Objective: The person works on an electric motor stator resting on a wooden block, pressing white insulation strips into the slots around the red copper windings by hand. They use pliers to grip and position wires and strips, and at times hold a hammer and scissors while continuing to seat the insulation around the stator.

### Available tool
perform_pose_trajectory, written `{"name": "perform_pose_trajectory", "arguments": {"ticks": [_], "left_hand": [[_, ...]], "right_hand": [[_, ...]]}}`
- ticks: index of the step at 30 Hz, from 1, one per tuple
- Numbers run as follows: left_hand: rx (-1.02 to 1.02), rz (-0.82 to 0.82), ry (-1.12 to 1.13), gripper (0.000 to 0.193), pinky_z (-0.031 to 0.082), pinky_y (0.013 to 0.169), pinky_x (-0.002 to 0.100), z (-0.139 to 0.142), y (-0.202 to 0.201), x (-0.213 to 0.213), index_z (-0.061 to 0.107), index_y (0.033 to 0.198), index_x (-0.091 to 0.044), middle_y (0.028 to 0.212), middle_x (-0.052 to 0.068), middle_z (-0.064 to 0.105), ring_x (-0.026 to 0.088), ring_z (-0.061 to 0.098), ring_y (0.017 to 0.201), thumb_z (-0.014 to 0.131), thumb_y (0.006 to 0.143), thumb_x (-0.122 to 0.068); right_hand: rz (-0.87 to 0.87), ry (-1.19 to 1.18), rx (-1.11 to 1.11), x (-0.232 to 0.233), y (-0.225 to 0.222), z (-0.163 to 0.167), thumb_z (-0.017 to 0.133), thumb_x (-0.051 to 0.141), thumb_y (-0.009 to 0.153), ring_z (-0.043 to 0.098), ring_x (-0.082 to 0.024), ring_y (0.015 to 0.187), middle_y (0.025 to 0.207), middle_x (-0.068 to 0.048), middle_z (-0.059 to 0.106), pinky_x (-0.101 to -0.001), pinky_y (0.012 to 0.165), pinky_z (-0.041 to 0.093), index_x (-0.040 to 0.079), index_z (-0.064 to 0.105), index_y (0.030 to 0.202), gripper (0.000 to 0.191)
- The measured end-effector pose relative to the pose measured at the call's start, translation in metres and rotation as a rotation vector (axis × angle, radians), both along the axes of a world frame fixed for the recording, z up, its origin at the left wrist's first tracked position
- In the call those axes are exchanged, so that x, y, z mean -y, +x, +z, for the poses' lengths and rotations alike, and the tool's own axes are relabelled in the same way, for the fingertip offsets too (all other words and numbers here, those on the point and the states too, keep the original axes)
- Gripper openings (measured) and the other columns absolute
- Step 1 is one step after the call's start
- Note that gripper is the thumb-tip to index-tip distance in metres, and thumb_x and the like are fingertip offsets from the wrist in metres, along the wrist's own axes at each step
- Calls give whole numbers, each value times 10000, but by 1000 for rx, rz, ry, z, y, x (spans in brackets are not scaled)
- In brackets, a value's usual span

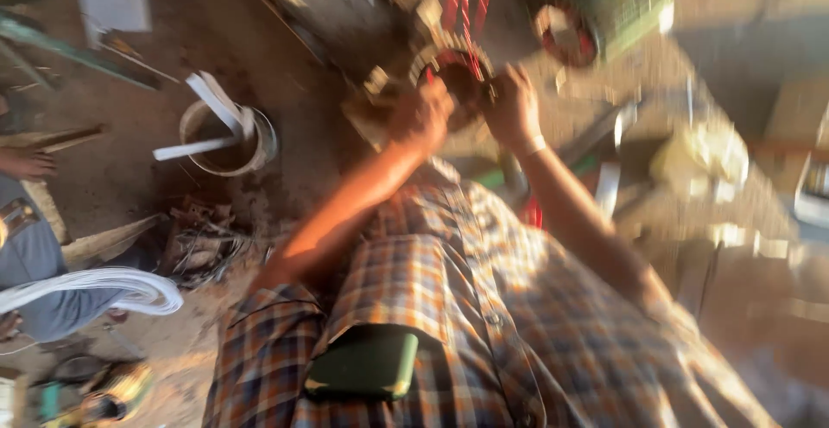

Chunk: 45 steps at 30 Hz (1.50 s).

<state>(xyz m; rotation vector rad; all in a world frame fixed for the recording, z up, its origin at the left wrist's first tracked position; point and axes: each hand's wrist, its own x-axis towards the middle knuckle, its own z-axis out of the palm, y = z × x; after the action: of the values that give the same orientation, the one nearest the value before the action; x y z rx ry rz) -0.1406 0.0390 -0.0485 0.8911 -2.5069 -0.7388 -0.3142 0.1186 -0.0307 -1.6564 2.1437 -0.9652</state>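
Observation:
The picture is blurred by motion. My left hand (421, 115) is closed like a fist on the left rim of a round metal ring part (456, 67) that has red wires (466, 0) running up from it. My right hand (513, 107) grips the right rim of the same ring, fingers curled over the edge. Both forearms reach forward over my checked shirt (484, 307). A green flat case (367, 363) sticks out of the shirt pocket. What lies inside the ring is too blurred to make out.
A round bucket (226, 139) with white strips in it stands on the dirt floor at the left. Another person's hand (26, 164) and grey sleeve show at the far left, above a bundle of white cable (104, 288). A green machine (623, 0) sits top right, scrap metal (203, 242) lower left.

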Motion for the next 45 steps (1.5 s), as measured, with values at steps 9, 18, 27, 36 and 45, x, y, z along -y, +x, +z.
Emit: {"name": "perform_pose_trajectory", "arguments": {"ticks": [9,18,27,36,45], "left_hand": [[-29,-57,29,92,519,777,470,3,3,-2,760,918,-109,894,142,672,364,652,895,729,879,-187],[27,-152,39,73,521,770,460,33,2,9,752,941,-127,909,100,664,349,649,873,728,910,-188],[-67,-314,209,183,532,774,418,35,31,48,740,1094,-88,1005,96,665,313,662,879,727,958,-209],[-289,-471,199,119,559,839,397,46,116,122,727,1127,-79,1022,102,674,306,679,951,711,1008,-74],[-280,-218,143,103,567,833,356,48,138,120,731,1115,-93,1033,89,707,281,699,953,697,1018,-102]], "right_hand": [[0,147,520,-35,-75,16,677,75,976,628,-114,858,997,-22,701,-285,765,523,53,718,1260,288],[-731,-92,860,-209,-72,-7,703,230,1032,627,-78,802,921,-8,690,-234,705,514,7,692,1152,253],[-1131,-44,1142,-222,87,-54,739,202,958,563,-93,657,795,-3,634,-259,563,452,-2,714,1093,245],[-1342,440,1026,-195,208,-53,706,198,897,652,-130,704,897,-25,732,-295,625,543,50,720,1155,298],[-1087,332,150,-188,104,-68,934,233,659,609,-305,1174,1297,-144,642,-418,996,515,88,558,1391,835]]}}
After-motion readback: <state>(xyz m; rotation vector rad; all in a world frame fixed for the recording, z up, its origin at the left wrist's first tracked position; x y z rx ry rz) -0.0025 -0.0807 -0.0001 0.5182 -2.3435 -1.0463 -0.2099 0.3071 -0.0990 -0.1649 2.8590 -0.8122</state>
